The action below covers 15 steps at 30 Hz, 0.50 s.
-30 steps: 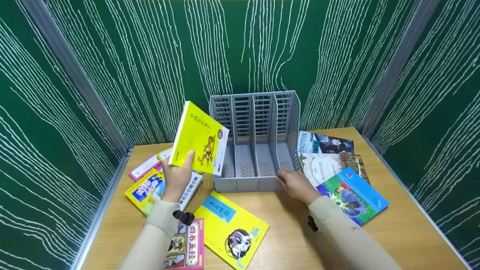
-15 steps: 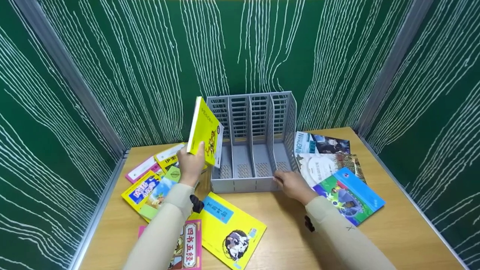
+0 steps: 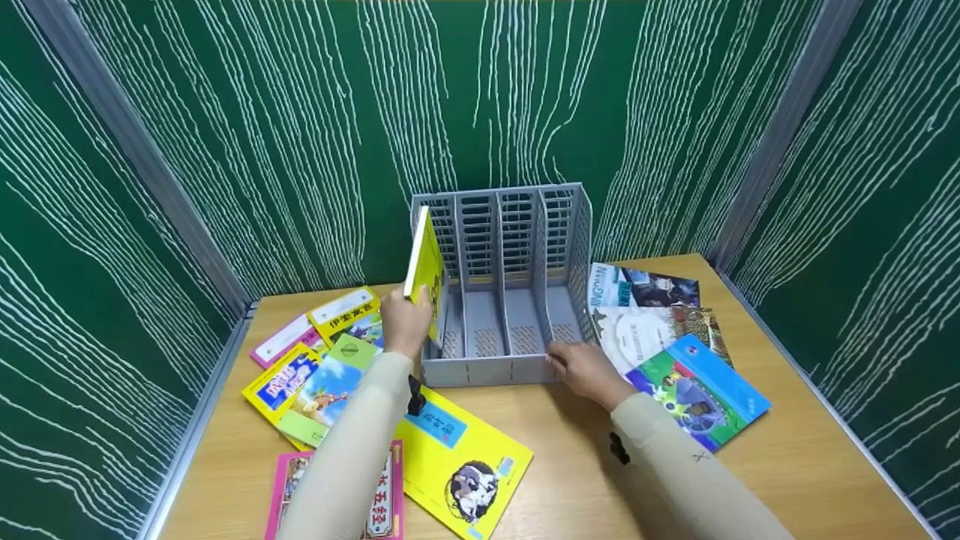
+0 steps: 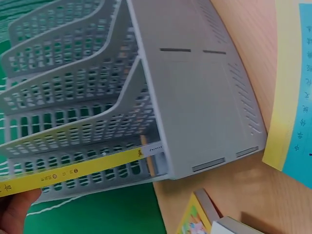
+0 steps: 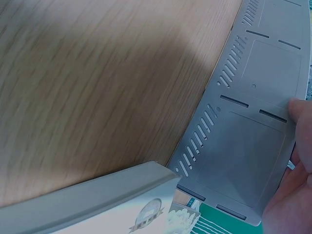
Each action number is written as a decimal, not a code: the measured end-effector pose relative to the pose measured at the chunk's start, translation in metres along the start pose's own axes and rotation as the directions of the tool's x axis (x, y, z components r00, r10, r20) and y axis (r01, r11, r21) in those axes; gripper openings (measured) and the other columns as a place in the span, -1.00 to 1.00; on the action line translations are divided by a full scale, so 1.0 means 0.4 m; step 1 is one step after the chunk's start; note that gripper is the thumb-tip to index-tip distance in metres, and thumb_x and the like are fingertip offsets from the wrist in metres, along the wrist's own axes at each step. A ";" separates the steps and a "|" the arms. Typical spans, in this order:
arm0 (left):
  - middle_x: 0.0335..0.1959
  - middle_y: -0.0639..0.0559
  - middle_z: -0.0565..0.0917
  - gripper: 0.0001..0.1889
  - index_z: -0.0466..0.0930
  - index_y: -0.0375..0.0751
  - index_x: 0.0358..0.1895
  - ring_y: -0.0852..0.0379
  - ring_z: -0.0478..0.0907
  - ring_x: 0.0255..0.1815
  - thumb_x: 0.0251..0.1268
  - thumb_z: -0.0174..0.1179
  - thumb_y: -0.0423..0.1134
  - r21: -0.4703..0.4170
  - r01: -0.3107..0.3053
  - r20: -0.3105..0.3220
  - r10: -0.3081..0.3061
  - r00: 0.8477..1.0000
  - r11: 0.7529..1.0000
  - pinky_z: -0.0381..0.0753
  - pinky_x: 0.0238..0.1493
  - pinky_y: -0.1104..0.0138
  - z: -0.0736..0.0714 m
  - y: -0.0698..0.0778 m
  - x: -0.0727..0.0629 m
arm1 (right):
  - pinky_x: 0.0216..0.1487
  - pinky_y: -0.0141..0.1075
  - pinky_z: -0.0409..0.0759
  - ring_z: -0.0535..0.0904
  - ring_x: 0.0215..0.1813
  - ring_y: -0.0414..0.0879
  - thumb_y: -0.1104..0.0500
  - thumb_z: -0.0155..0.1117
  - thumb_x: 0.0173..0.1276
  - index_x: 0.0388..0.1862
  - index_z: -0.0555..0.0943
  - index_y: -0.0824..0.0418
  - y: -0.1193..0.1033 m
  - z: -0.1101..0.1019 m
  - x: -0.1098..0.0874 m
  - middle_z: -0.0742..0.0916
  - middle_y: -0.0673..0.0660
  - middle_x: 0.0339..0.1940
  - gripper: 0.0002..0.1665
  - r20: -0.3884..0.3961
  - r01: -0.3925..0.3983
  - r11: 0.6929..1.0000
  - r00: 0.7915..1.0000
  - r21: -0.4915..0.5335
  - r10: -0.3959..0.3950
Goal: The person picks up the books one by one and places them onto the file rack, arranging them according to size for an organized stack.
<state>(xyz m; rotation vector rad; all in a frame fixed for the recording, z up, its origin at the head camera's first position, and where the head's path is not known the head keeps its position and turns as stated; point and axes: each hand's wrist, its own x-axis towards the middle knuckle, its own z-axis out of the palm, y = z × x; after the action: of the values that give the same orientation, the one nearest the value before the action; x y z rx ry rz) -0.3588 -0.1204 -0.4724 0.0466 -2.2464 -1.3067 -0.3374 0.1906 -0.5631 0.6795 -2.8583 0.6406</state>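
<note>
A grey slotted file rack (image 3: 517, 367) stands at the back middle of the wooden table. My left hand (image 3: 405, 324) grips a yellow book (image 3: 424, 264) by its lower edge, holding it upright and edge-on at the rack's leftmost slot. In the left wrist view the book's yellow spine (image 4: 78, 169) lies against the rack's lattice wall (image 4: 73, 97), with my fingertip (image 4: 17, 209) at the corner. My right hand (image 3: 583, 367) rests on the rack's front right corner, fingers curled over its low front wall. The right wrist view shows that hand (image 5: 295, 175) against the rack's grey front panel (image 5: 243, 156).
Several books lie flat around the rack: a yellow one (image 3: 457, 457) at the front, a pink one (image 3: 379, 502) beside it, a loose pile (image 3: 315, 367) on the left, and a blue-green one (image 3: 697, 390) with two others (image 3: 645, 289) on the right. Green panels wall the table.
My left hand has carried the yellow book rightward and turned it from cover-facing to edge-on, bringing it down to the rack's left slot. My right hand has stayed on the rack's front corner.
</note>
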 end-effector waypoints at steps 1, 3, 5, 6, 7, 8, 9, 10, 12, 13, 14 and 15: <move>-0.03 -0.41 0.83 -0.72 0.78 -0.47 0.07 -0.29 0.86 -0.07 0.57 0.22 -0.31 0.016 0.007 0.003 -0.007 1.000 1.000 0.84 -0.18 -0.10 0.005 -0.003 0.002 | -0.24 -0.04 0.57 0.52 -0.41 -0.05 0.15 0.25 0.68 -0.35 0.57 0.12 -0.001 0.000 0.000 0.62 0.03 -0.52 -0.72 -0.004 0.005 1.000 1.000 -0.007 -0.005; -0.06 -0.41 0.84 -0.73 0.79 -0.47 0.03 -0.30 0.86 -0.08 0.56 0.22 -0.30 0.046 0.012 0.004 -0.012 1.000 0.999 0.82 -0.18 -0.12 0.014 -0.010 0.006 | -0.23 -0.04 0.53 0.49 -0.42 -0.06 0.15 0.24 0.68 -0.35 0.56 0.12 -0.002 -0.001 0.000 0.61 0.01 -0.53 -0.71 0.002 0.002 1.000 1.000 -0.016 -0.002; -0.09 -0.39 0.85 -0.75 0.80 -0.46 -0.02 -0.29 0.86 -0.11 0.55 0.22 -0.31 0.075 0.016 0.004 -0.017 1.000 0.997 0.81 -0.19 -0.11 0.022 -0.021 0.008 | -0.23 -0.07 0.53 0.47 -0.41 -0.09 0.13 0.23 0.69 -0.33 0.58 0.11 -0.003 -0.001 0.000 0.60 -0.01 -0.53 -0.72 0.023 -0.019 1.000 1.000 -0.003 0.019; -0.12 -0.38 0.86 -0.76 0.80 -0.45 -0.05 -0.28 0.86 -0.14 0.55 0.21 -0.31 0.086 0.019 0.006 -0.020 1.000 0.996 0.80 -0.21 -0.10 0.026 -0.026 0.009 | -0.22 -0.08 0.53 0.47 -0.41 -0.10 0.13 0.22 0.70 -0.32 0.59 0.11 -0.003 -0.001 -0.001 0.60 -0.02 -0.52 -0.72 0.035 -0.032 0.999 0.999 0.007 0.032; -0.14 -0.37 0.86 -0.76 0.80 -0.44 -0.08 -0.26 0.85 -0.17 0.55 0.21 -0.32 0.097 0.022 0.007 -0.023 1.000 0.995 0.78 -0.24 -0.09 0.029 -0.031 0.010 | -0.21 -0.09 0.53 0.47 -0.40 -0.10 0.12 0.22 0.70 -0.31 0.59 0.11 -0.004 -0.001 -0.001 0.60 -0.03 -0.51 -0.72 0.043 -0.040 0.999 0.998 0.011 0.040; -0.17 -0.36 0.86 -0.76 0.80 -0.43 -0.11 -0.26 0.83 -0.22 0.56 0.21 -0.31 0.108 0.025 0.008 -0.026 1.000 0.994 0.75 -0.27 -0.08 0.032 -0.036 0.012 | -0.21 -0.09 0.54 0.48 -0.40 -0.11 0.12 0.22 0.70 -0.31 0.59 0.11 -0.003 -0.001 -0.001 0.61 -0.03 -0.51 -0.73 0.047 -0.041 0.999 0.998 0.011 0.040; -0.19 -0.35 0.86 -0.76 0.79 -0.43 -0.13 -0.24 0.81 -0.26 0.56 0.20 -0.31 0.116 0.028 0.011 -0.029 1.000 0.993 0.72 -0.31 -0.06 0.035 -0.041 0.013 | -0.21 -0.09 0.56 0.49 -0.40 -0.10 0.12 0.21 0.70 -0.31 0.59 0.10 -0.003 -0.001 0.000 0.61 -0.02 -0.51 -0.73 0.050 -0.042 0.999 0.998 0.015 0.041; -0.21 -0.34 0.86 -0.76 0.79 -0.42 -0.14 -0.23 0.79 -0.29 0.56 0.19 -0.30 0.122 0.032 0.014 -0.034 0.999 0.992 0.69 -0.33 -0.04 0.037 -0.046 0.015 | -0.22 -0.10 0.57 0.49 -0.39 -0.10 0.12 0.21 0.71 -0.31 0.59 0.10 -0.003 -0.002 0.000 0.61 -0.02 -0.50 -0.73 0.051 -0.043 0.999 0.998 0.018 0.042; -0.19 -0.34 0.86 -0.75 0.79 -0.41 -0.11 -0.20 0.76 -0.30 0.58 0.18 -0.29 0.125 0.043 0.028 -0.047 0.999 0.991 0.66 -0.36 0.00 0.041 -0.053 0.021 | -0.21 -0.10 0.59 0.50 -0.39 -0.10 0.11 0.21 0.71 -0.31 0.59 0.10 -0.001 -0.001 0.001 0.62 -0.02 -0.49 -0.73 0.052 -0.045 0.999 0.998 0.024 0.044; -0.18 -0.34 0.86 -0.74 0.79 -0.41 -0.09 -0.20 0.76 -0.30 0.58 0.18 -0.28 0.124 0.049 0.034 -0.054 0.998 0.991 0.67 -0.36 0.00 0.043 -0.056 0.023 | -0.21 -0.10 0.60 0.50 -0.39 -0.09 0.11 0.21 0.71 -0.30 0.59 0.10 -0.001 -0.001 0.002 0.62 -0.01 -0.49 -0.73 0.051 -0.045 0.999 0.998 0.023 0.044; -0.18 -0.35 0.86 -0.74 0.79 -0.42 -0.08 -0.21 0.77 -0.29 0.58 0.17 -0.28 0.126 0.056 0.038 -0.062 0.997 0.990 0.68 -0.34 -0.01 0.043 -0.059 0.026 | -0.21 -0.09 0.61 0.51 -0.38 -0.09 0.11 0.21 0.71 -0.30 0.59 0.10 0.000 -0.001 0.002 0.62 -0.01 -0.49 -0.73 0.051 -0.046 0.999 0.998 0.024 0.044; -0.16 -0.36 0.85 -0.74 0.78 -0.43 -0.06 -0.22 0.78 -0.27 0.58 0.17 -0.28 0.126 0.067 0.043 -0.073 0.996 0.990 0.70 -0.32 -0.02 0.044 -0.061 0.029 | -0.19 -0.09 0.62 0.51 -0.38 -0.09 0.10 0.21 0.71 -0.29 0.60 0.10 0.001 -0.002 0.003 0.63 -0.01 -0.48 -0.73 0.054 -0.052 0.998 0.997 0.028 0.050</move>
<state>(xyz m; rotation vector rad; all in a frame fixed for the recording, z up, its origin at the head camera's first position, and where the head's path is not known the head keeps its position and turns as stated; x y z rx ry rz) -0.3825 -0.1225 -0.4940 0.1426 -2.3841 -1.2139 -0.3385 0.1906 -0.5624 0.6389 -2.9292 0.6826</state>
